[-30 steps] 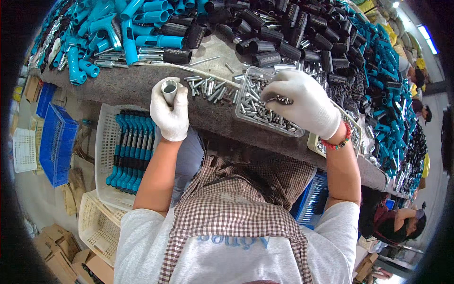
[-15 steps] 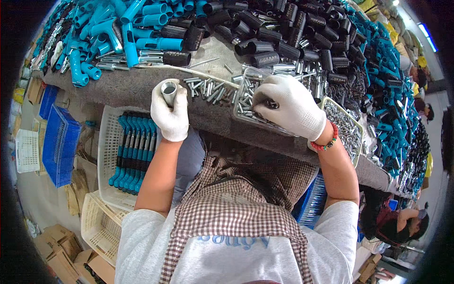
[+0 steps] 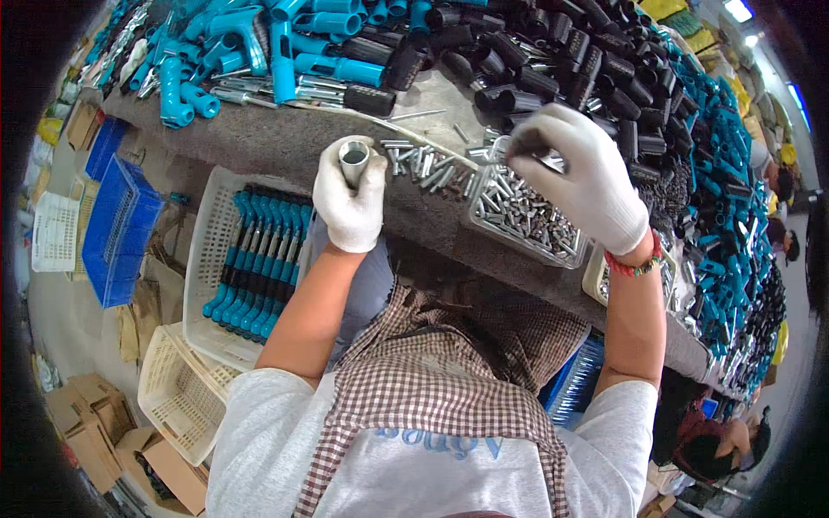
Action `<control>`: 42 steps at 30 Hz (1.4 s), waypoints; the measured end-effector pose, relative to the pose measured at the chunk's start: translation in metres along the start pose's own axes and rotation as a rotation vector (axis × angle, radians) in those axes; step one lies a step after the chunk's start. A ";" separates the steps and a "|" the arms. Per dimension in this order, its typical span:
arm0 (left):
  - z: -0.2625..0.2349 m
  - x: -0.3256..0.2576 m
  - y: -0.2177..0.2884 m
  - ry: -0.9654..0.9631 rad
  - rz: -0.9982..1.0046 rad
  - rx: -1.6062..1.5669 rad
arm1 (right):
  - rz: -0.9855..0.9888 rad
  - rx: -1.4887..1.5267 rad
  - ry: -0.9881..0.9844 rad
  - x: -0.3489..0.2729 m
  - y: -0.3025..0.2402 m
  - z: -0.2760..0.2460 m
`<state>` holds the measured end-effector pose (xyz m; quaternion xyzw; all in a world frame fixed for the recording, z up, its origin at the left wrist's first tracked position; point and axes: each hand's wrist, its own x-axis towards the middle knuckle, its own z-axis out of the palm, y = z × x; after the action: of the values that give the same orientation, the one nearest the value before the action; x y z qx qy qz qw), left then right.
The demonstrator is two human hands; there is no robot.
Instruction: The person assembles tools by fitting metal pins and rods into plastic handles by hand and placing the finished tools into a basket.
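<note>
My left hand [image 3: 352,207], in a white knit glove, is closed around a short silver metal tube [image 3: 354,158] with its open end facing up. It is held just in front of the bench edge. My right hand [image 3: 583,168], also gloved, hovers over the far right part of a clear plastic tray [image 3: 527,237]. Its fingers are curled toward the thumb; whatever they hold, if anything, cannot be made out. Small silver metal pins [image 3: 514,207] fill the tray. More loose pins [image 3: 423,162] lie on the bench to its left.
Behind my hands are heaps of teal plastic handles [image 3: 337,67] and black sleeves [image 3: 518,78]. A second tray [image 3: 596,274] sits beside my right wrist. To the left, a white basket [image 3: 200,285] holds a row of teal-and-black tools [image 3: 259,259]; a blue crate [image 3: 121,237] stands farther left.
My right hand has lifted out of the pin tray and moved up and away. My left hand still grips the metal tube. The whole view has shifted slightly.
</note>
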<state>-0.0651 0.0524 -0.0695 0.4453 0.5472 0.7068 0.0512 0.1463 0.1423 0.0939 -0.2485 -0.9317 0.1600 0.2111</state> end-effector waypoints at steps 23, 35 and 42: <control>-0.002 0.007 0.019 0.065 -0.238 -0.354 | -0.251 -0.157 -0.174 0.093 0.037 0.069; -0.004 0.006 0.014 0.073 -0.224 -0.338 | -0.025 -0.181 -0.081 -0.018 0.032 -0.007; -0.001 0.006 0.013 0.066 -0.192 -0.298 | -0.167 -0.282 -0.036 -0.026 0.035 0.012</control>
<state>-0.0640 0.0506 -0.0554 0.3551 0.4778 0.7861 0.1662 0.1748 0.1547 0.0613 -0.1945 -0.9660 0.0140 0.1699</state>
